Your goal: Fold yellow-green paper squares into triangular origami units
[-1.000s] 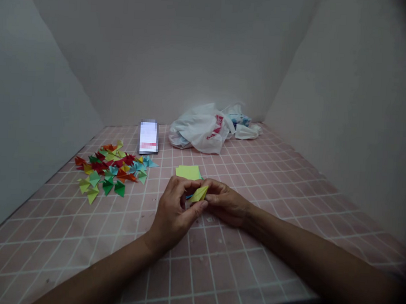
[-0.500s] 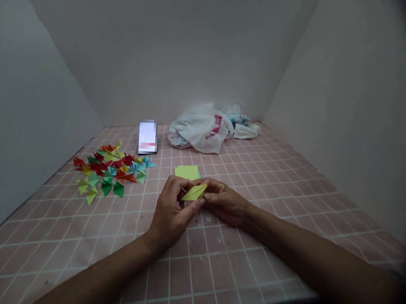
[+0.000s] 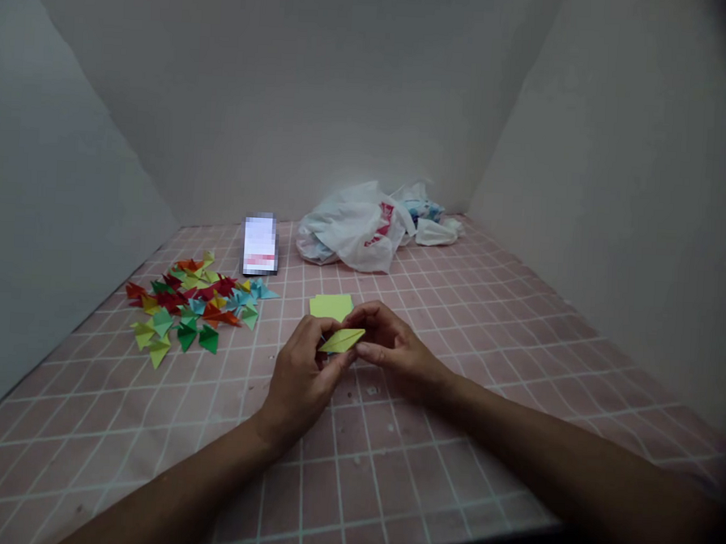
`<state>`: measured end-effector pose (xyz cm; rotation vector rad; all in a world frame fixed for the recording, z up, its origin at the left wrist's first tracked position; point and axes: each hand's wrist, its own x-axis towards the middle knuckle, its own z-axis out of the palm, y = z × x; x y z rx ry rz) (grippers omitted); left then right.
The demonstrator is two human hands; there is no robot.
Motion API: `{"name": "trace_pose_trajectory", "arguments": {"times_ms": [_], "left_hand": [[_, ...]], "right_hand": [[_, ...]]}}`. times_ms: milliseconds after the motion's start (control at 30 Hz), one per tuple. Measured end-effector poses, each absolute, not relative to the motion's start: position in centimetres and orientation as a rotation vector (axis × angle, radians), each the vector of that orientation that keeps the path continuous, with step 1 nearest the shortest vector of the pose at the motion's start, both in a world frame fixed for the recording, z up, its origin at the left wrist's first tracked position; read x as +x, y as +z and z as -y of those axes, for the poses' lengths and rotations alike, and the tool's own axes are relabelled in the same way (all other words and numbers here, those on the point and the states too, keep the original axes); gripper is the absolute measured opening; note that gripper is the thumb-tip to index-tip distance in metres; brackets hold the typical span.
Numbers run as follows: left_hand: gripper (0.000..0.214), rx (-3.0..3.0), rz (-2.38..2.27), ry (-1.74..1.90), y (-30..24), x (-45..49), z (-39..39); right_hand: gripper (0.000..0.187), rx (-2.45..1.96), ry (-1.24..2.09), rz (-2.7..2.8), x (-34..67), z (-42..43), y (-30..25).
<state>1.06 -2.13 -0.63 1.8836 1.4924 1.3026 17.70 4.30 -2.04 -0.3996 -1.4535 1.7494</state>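
A small piece of folded yellow paper (image 3: 343, 340), diamond-shaped with a crease along its length, is held above the table. My left hand (image 3: 302, 374) pinches it between thumb and fingers at its left and lower side. Around its right tip, my right hand (image 3: 404, 355) has its thumb and fingers parted; whether a fingertip touches the paper I cannot make out. Just behind my hands lies a stack of square yellow-green paper sheets (image 3: 330, 306), partly covered by my fingers.
Many folded paper pieces (image 3: 184, 302) in red, orange, yellow, green and blue lie in a pile at the left. A phone (image 3: 260, 244) with a lit screen stands behind them. White plastic bags (image 3: 356, 227) rest by the back wall. A pink checked cloth (image 3: 481, 441) covers the table.
My right hand's fingers have loosened and spread from the paper's right tip. The folded paper has tilted a little flatter in my left hand. The view has shifted slightly.
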Motion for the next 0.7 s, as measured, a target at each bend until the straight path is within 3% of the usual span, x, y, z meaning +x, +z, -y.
{"name": "trace_pose_trajectory", "arguments": {"times_ms": [233,700], "left_hand": [[0.021,1.860,-1.475,1.270,-1.08,0.94,2.05],[0.026,1.769,-1.396,1.270,-1.04,0.89,2.04]], "right_hand": [[0.020,-0.534,1.464,1.692,18.07,-4.06,-1.73],[0.012,-0.599,1.380,1.705,18.11,-4.19,-1.67]]}}
